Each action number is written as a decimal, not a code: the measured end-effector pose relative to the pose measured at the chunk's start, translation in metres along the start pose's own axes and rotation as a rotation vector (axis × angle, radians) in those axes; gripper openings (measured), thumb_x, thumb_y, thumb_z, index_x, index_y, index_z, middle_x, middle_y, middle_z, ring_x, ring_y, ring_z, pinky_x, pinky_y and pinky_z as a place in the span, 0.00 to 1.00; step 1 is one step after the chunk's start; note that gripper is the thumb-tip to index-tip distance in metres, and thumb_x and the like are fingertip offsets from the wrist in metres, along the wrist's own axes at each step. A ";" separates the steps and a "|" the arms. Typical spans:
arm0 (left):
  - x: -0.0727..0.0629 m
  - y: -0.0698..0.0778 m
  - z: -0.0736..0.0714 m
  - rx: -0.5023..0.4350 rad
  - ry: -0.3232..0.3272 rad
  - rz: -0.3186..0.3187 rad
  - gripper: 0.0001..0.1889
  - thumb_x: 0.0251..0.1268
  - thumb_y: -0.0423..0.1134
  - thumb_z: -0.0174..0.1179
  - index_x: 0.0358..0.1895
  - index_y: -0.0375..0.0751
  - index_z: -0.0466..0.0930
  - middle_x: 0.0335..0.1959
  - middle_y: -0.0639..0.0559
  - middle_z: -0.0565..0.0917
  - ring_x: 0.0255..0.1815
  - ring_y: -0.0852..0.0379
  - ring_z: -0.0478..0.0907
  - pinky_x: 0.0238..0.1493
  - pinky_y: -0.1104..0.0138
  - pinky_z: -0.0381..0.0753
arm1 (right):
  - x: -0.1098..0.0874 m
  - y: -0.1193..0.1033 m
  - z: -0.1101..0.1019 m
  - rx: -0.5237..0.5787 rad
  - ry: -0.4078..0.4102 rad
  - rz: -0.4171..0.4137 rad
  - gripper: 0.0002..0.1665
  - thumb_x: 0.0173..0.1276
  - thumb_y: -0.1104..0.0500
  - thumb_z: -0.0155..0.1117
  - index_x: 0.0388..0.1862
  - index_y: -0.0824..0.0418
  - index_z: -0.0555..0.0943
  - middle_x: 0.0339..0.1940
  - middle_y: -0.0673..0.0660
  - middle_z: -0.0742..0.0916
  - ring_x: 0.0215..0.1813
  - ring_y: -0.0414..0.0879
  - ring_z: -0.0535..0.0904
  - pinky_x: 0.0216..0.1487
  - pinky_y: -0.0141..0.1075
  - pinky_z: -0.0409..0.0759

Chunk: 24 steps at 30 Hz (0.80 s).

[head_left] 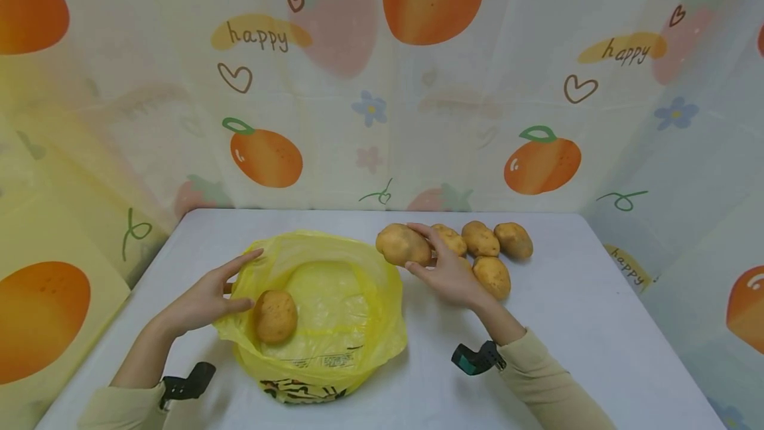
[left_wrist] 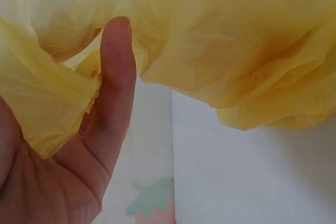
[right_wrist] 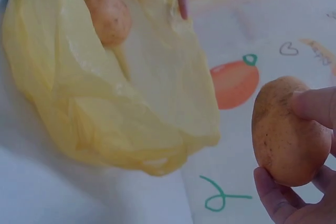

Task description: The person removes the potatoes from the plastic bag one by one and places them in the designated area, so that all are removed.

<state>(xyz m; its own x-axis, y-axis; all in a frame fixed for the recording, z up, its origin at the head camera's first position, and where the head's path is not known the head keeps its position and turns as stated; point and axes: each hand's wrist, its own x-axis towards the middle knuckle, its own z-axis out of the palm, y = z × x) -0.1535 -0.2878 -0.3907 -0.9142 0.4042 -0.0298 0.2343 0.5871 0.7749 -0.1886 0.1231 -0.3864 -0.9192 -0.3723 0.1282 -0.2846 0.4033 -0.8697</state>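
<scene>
A yellow plastic bag (head_left: pixel 376 344) stands with its mouth open upward, and one potato (head_left: pixel 276 316) lies inside at its left. My left hand (head_left: pixel 205 297) holds the bag's left rim, with the film (left_wrist: pixel 58 93) running between the fingers in the left wrist view. Some of those fingers are hidden behind the film. Over the bag's right edge, my right hand (head_left: pixel 447 274) grips another potato (head_left: pixel 401 244) between thumb and fingers, raised off the table. The right wrist view shows this potato (right_wrist: pixel 289 129) from its side, apart from the bag.
Several more potatoes (head_left: pixel 491 277) sit grouped behind and to the right of my right hand, some partly hidden by it. The table (head_left: pixel 573 324) has a white cover. A fruit-patterned curtain (head_left: pixel 418 138) hangs behind its far edge and along the sides.
</scene>
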 end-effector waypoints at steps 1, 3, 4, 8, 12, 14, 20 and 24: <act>0.000 0.000 0.000 -0.001 -0.001 -0.001 0.42 0.57 0.37 0.63 0.72 0.50 0.50 0.72 0.37 0.50 0.62 0.23 0.57 0.51 0.42 0.70 | -0.002 0.002 -0.002 0.001 0.010 -0.004 0.36 0.63 0.56 0.62 0.67 0.40 0.59 0.68 0.49 0.65 0.61 0.51 0.70 0.52 0.43 0.76; 0.000 -0.001 0.000 -0.010 -0.002 -0.001 0.41 0.56 0.36 0.63 0.72 0.50 0.50 0.72 0.37 0.50 0.62 0.23 0.57 0.50 0.45 0.72 | -0.006 0.005 -0.007 -0.009 0.041 -0.010 0.37 0.62 0.58 0.63 0.67 0.41 0.60 0.68 0.50 0.66 0.60 0.52 0.70 0.51 0.44 0.75; 0.000 -0.002 0.000 -0.014 -0.002 -0.001 0.41 0.56 0.36 0.63 0.72 0.50 0.50 0.72 0.37 0.50 0.61 0.23 0.58 0.49 0.47 0.73 | -0.007 0.007 -0.009 0.000 0.051 -0.018 0.37 0.62 0.59 0.64 0.67 0.43 0.61 0.68 0.51 0.66 0.61 0.53 0.70 0.51 0.45 0.75; 0.000 -0.003 0.000 -0.025 -0.004 -0.004 0.42 0.56 0.36 0.63 0.72 0.51 0.50 0.72 0.37 0.49 0.61 0.23 0.59 0.45 0.54 0.77 | -0.014 0.014 -0.015 0.028 0.100 -0.026 0.38 0.59 0.63 0.65 0.67 0.49 0.62 0.67 0.52 0.67 0.62 0.52 0.68 0.52 0.46 0.73; 0.000 -0.003 0.000 -0.055 -0.014 -0.016 0.42 0.56 0.36 0.63 0.72 0.53 0.50 0.72 0.38 0.48 0.60 0.23 0.61 0.41 0.62 0.78 | -0.023 0.018 -0.021 0.062 0.141 -0.013 0.39 0.58 0.64 0.66 0.67 0.50 0.62 0.68 0.50 0.67 0.62 0.50 0.68 0.52 0.42 0.72; 0.000 -0.003 0.000 -0.077 -0.022 -0.030 0.42 0.56 0.36 0.63 0.72 0.55 0.50 0.73 0.39 0.47 0.59 0.22 0.61 0.37 0.65 0.79 | -0.027 0.019 -0.025 0.068 0.163 0.001 0.40 0.57 0.64 0.66 0.67 0.51 0.62 0.67 0.51 0.67 0.62 0.50 0.68 0.51 0.38 0.72; 0.000 -0.003 0.001 -0.089 -0.023 -0.036 0.42 0.57 0.35 0.63 0.72 0.55 0.50 0.73 0.39 0.47 0.58 0.21 0.61 0.36 0.66 0.79 | -0.042 0.029 -0.038 0.048 0.226 0.080 0.41 0.56 0.59 0.69 0.67 0.48 0.62 0.64 0.53 0.70 0.59 0.50 0.68 0.47 0.29 0.72; 0.000 -0.002 0.001 -0.097 -0.025 -0.033 0.42 0.57 0.35 0.63 0.72 0.54 0.49 0.73 0.39 0.47 0.58 0.20 0.60 0.36 0.66 0.79 | -0.051 0.039 -0.046 0.047 0.266 0.123 0.41 0.57 0.57 0.69 0.67 0.48 0.60 0.66 0.53 0.67 0.60 0.51 0.67 0.46 0.28 0.71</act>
<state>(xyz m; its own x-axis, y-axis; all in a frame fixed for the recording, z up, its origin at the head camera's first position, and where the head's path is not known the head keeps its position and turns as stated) -0.1536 -0.2883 -0.3926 -0.9119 0.4043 -0.0713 0.1701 0.5303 0.8306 -0.1656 0.1964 -0.4046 -0.9868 -0.0886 0.1354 -0.1594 0.3906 -0.9067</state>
